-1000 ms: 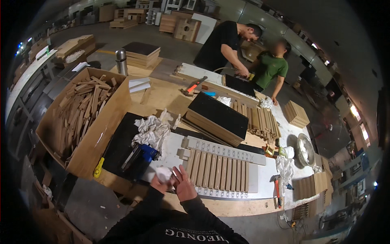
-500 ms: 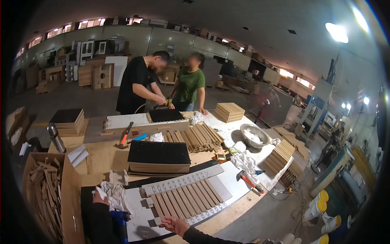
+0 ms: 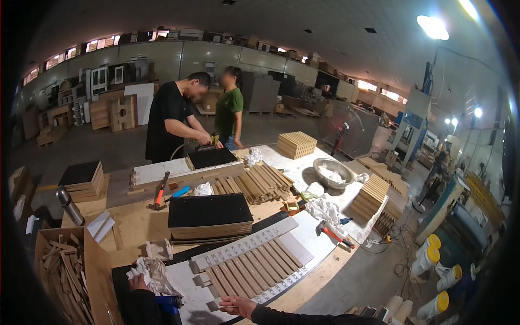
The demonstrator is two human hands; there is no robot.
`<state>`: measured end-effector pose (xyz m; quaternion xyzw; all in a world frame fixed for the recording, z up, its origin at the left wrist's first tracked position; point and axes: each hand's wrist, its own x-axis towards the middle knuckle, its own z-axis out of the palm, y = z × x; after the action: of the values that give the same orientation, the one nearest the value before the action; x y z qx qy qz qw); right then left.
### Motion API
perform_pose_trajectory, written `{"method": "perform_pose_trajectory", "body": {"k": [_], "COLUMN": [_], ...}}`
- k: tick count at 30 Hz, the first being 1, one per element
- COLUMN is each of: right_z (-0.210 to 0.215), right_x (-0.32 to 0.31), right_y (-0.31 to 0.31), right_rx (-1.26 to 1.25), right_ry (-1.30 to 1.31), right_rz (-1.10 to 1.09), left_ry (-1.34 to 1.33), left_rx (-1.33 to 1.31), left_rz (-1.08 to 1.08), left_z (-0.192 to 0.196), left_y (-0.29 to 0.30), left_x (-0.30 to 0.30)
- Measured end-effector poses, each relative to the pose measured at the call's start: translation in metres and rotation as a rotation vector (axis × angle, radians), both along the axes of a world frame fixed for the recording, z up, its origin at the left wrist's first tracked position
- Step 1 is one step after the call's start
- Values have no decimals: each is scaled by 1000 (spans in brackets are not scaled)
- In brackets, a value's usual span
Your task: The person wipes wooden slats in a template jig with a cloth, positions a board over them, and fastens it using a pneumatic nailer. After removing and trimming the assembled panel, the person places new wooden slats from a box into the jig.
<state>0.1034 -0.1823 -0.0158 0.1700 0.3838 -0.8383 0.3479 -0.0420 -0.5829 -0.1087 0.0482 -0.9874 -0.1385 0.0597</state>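
Here's the left hand at the crumpled white rag, just beside the blue power tool, and whether those fingers are gripping the cloth I can't tell! Over on the right, the right hand is unclenched, fingers stretched toward the near-left corner of the slatted wooden assembly, which lies flat on the white board, contact unclear.

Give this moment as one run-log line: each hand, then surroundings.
left hand: at crumpled white wad | right hand: open, near wooden slats | nearby: blue tool, carton of wood strips
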Motion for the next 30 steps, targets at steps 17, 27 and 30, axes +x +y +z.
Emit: {"method": "perform_pose_trajectory", "body": {"k": [17, 27, 30], "right_z": [-54, -35, -37], "right_x": [49, 79, 86], "right_y": [120, 138, 143], "right_rx": [592, 721, 736], "right_ry": [198, 372, 434], "right_rz": [896, 637, 623], "left_ry": [518, 19, -198], "left_rx": [733, 1034, 755], "left_rz": [95, -341, -498], "left_z": [79, 110, 103], "left_y": [74, 249, 275], "left_x": [81, 146, 157]}}
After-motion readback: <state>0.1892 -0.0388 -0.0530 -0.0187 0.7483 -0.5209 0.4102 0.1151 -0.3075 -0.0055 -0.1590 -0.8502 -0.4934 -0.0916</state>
